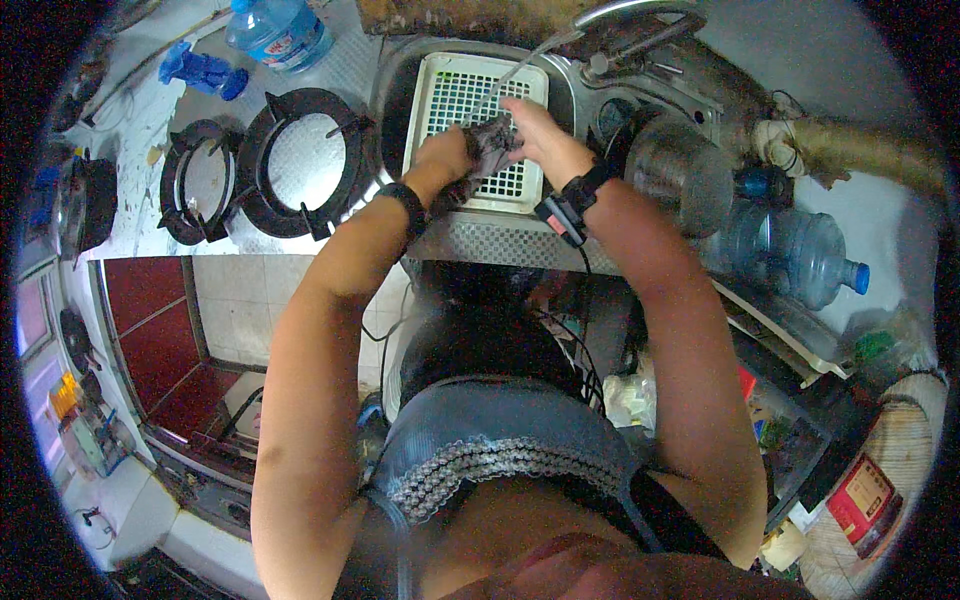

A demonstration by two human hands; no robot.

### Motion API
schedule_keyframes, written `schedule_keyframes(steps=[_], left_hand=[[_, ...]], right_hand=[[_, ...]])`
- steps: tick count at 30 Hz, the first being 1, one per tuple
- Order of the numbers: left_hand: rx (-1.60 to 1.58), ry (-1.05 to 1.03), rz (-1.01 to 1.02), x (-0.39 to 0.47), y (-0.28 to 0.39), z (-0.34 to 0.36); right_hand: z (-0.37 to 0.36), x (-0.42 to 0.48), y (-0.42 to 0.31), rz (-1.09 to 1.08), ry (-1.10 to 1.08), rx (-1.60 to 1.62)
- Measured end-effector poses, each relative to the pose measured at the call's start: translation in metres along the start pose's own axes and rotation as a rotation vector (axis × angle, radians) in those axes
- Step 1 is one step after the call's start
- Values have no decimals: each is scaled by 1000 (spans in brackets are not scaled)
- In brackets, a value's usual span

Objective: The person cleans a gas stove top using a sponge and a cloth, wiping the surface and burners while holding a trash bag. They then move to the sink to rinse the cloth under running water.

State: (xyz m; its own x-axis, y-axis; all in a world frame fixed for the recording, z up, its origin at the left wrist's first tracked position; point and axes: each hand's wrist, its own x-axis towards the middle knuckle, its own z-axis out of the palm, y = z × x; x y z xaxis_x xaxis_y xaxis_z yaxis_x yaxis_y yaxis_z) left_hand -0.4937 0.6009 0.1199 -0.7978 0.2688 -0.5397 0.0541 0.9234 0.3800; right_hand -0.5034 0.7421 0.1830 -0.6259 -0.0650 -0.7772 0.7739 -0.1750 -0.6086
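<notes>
A dark, wet bunched thing, perhaps a cloth (491, 144), is between my hands above a white plastic basket with a grid bottom (541, 97). My left hand (448, 156) is closed on its left side. My right hand (534, 131) touches its right side with the fingers partly spread. Water runs from the curved metal faucet (637, 11) down towards the cloth and my left hand. The basket rests over a steel sink (394, 82). Each wrist wears a black band, and a small device sits on the right one. The fingertips of my left hand are hidden.
Left of the sink are two black gas burner rings (259, 184) (174, 217). A blue-tinted water bottle (281, 37) and a blue spray head (199, 69) stand behind them. Right of the sink are a large clear container (679, 176) and a big water jug (799, 247) lying sideways.
</notes>
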Motion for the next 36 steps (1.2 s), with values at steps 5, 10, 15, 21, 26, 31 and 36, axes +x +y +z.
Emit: schedule_keyframes(steps=[5, 10, 15, 21, 26, 31, 36], left_hand=[[-222, 163, 329, -21, 15, -40], [-563, 349, 343, -38, 30, -65], [-545, 450, 366, -39, 27, -72], [-876, 217, 84, -22, 10, -37], [-1318, -237, 126, -31, 6, -36], [-1448, -179, 132, -45, -3, -44], [-793, 421, 336, -37, 13, -71]], right_hand=[[-3, 31, 34, 143, -31, 24], [17, 13, 12, -52, -136, 283], [12, 37, -16, -297, 113, 34], [22, 13, -38, -248, 260, 160], [3, 26, -31, -218, 99, 331], [-11, 45, -20, -293, 113, 320], [-3, 17, -15, -80, -178, 159]])
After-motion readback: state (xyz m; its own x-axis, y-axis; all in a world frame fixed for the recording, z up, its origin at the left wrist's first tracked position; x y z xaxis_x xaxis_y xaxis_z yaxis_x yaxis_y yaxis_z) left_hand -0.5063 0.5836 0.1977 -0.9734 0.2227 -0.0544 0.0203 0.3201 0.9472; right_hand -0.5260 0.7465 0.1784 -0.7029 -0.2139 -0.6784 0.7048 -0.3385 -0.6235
